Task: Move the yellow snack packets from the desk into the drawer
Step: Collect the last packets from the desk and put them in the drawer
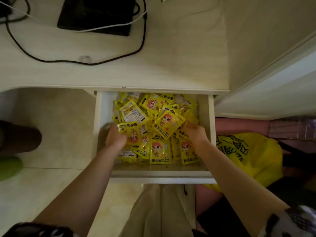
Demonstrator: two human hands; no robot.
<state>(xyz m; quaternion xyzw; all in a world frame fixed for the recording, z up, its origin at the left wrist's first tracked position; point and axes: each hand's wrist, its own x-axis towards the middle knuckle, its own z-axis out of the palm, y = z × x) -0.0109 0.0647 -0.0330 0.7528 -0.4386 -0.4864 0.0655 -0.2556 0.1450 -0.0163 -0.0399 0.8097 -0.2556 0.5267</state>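
Observation:
The white drawer (100, 120) stands pulled out under the desk (119, 72) and is filled with several yellow snack packets (159, 151) bearing a cartoon face. My left hand (115, 137) is inside the drawer at its left side, fingers curled round a packet (128, 132) at the pile's edge. My right hand (195, 133) is at the right side of the pile, fingers curled on the packets (168, 124) there. No packets show on the desk top.
A black tablet-like device (97, 13) with black and white cables (142, 40) lies on the desk. A yellow plastic bag (253, 156) sits on the floor right of the drawer. A dark stool (18, 137) stands at the left. My legs are below the drawer.

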